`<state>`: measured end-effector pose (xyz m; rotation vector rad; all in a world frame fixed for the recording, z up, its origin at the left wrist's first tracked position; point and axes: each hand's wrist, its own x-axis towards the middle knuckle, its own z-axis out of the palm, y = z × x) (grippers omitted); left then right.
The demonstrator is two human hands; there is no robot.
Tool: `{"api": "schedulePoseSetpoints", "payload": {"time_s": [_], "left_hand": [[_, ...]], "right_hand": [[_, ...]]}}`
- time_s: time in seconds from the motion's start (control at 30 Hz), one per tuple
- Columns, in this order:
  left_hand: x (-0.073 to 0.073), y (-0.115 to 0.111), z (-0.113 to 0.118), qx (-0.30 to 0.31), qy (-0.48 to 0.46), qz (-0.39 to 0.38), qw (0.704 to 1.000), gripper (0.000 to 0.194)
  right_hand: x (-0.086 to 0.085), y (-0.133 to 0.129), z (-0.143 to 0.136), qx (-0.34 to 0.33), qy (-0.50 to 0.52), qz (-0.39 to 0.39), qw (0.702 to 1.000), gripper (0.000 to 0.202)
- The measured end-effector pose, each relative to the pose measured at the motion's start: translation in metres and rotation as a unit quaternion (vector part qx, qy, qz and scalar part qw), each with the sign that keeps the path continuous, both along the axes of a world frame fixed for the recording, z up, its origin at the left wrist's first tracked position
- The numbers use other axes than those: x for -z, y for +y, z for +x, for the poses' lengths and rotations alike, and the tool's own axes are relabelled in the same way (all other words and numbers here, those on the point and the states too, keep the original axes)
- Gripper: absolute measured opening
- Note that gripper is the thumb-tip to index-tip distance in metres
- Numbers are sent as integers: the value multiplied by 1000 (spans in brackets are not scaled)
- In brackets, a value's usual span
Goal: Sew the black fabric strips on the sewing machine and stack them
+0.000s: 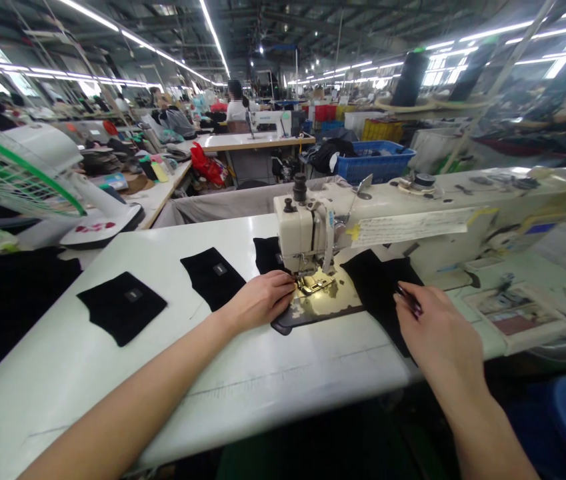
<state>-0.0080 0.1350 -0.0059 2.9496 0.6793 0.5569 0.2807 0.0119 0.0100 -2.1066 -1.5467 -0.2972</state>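
Resting the left hand (265, 297) beside the sewing machine's (303, 223) foot, fingers together — cannot tell whether gripping. Clamping a dark tool (409, 299), perhaps snips, in the right hand (437, 330) — over black cloth (377, 287). On the desk (263, 390), left of the left hand, labelled patches (209, 283).

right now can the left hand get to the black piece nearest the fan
Likely yes: that black piece lies uncovered, with only another flat piece between it and the left hand.

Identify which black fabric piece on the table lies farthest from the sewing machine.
The leftmost piece, on the side nearest the fan; the other three pieces lie closer to the machine.
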Motion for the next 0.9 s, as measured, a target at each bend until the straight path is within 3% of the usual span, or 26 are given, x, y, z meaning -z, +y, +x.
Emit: {"api": "schedulePoseSetpoints", "payload": {"time_s": [0.2, 0.43, 0.6, 0.73, 0.9], "left_hand": [[2, -2, -1, -14, -6, 7, 1000, 29], [4, -4, -1, -12, -21, -2, 1000, 30], [4, -4, -1, -34, -26, -7, 999, 31], [8, -3, -3, -42, -21, -10, 999, 31], [11, -4, -15, -66, -8, -5, 998, 32]], "right_hand": [[0, -5, 7, -9, -11, 28, 1000, 28], [-13, -11, 8, -28, -3, 122, 992, 29], [-10, -21, 16, -33, 51, 50, 997, 33], [-10, -34, 9, -89, 133, 18, 987, 27], [-19, -43, -9, -235, 213, 50, 947, 15]]}}
